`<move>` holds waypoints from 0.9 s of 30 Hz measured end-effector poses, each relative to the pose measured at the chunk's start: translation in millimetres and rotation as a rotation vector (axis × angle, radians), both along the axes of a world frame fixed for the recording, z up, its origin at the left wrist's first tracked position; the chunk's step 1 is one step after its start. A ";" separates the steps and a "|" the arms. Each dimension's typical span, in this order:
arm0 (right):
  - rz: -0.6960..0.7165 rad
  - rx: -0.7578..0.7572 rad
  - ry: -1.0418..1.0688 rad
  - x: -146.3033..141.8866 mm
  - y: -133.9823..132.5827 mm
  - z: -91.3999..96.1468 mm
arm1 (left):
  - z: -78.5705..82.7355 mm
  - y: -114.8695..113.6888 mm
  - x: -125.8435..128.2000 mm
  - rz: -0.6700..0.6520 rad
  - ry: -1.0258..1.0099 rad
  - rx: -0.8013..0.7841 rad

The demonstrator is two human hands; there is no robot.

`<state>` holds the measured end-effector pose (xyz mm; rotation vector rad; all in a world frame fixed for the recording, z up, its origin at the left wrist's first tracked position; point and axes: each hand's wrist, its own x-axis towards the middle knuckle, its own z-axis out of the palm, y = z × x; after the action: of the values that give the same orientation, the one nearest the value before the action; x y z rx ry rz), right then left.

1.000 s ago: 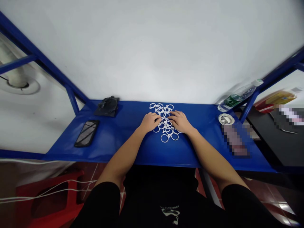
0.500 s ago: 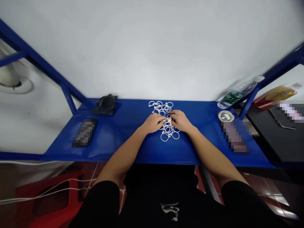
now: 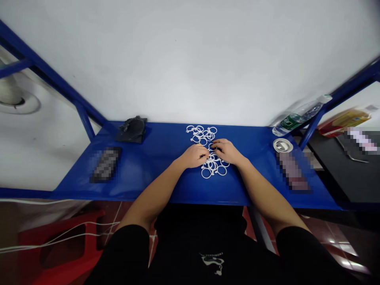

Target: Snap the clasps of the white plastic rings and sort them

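Note:
Several white curtain rings (image 3: 206,172), each with a small eyelet, lie overlapping on the blue tabletop (image 3: 160,158). My left hand (image 3: 194,155) rests at the left side of the nearer rings, its fingers curled and pressed together on a curtain ring that they partly hide. On the other side, my right hand (image 3: 227,151) hovers over the rings with bent fingers and the thumb apart from them; no ring shows clearly in its grasp. Beyond both hands, a farther cluster of curtain rings (image 3: 199,130) lies close to the wall.
A crumpled black bag (image 3: 133,130) and a blurred-out dark object (image 3: 106,164) lie at left. A water bottle (image 3: 299,116), a coiled white cable (image 3: 282,145) and a blurred-out pinkish object (image 3: 293,170) are at right. Blue frame bars (image 3: 84,120) flank the table.
The ring raised between my hands no longer shows there. My fingertips have drawn slightly apart, and the left fingers are more curled. The nearer rings have spread a little to the right.

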<state>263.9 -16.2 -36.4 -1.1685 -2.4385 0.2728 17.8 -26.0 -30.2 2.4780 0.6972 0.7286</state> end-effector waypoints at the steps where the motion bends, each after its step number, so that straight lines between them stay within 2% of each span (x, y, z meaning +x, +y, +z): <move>1: -0.005 -0.005 -0.005 -0.3 -0.4 0.1 | 0.9 -0.9 0.2 0.007 0.001 -0.012; 3: -0.013 -0.010 -0.008 -1.1 -1.0 0.9 | 1.5 -1.6 0.1 0.066 -0.001 -0.026; 7: -0.012 -0.012 0.026 -4.3 -2.4 3.7 | -2.3 1.6 -1.3 0.276 -0.007 -0.020; 9: 0.003 -0.016 0.048 -6.5 -3.3 4.4 | -5.0 3.8 -1.3 0.330 -0.004 -0.008; 15: 0.036 -0.023 0.059 -10.1 -5.7 2.4 | -8.5 5.0 2.4 0.389 0.031 0.021; 19: 0.032 -0.010 0.081 -10.5 -6.7 1.8 | -9.9 5.2 3.3 0.434 0.005 -0.019; 24: 0.009 -0.009 0.165 -12.8 -9.4 8.0 | -13.1 8.4 1.9 0.441 0.014 0.008; 27: 0.018 -0.014 0.236 -14.6 -12.0 11.9 | -13.4 8.9 1.7 0.439 -0.048 0.031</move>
<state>249.2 -28.2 -24.5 -1.0558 -2.2451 0.4103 19.5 -17.1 -43.6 2.3463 1.2402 0.9550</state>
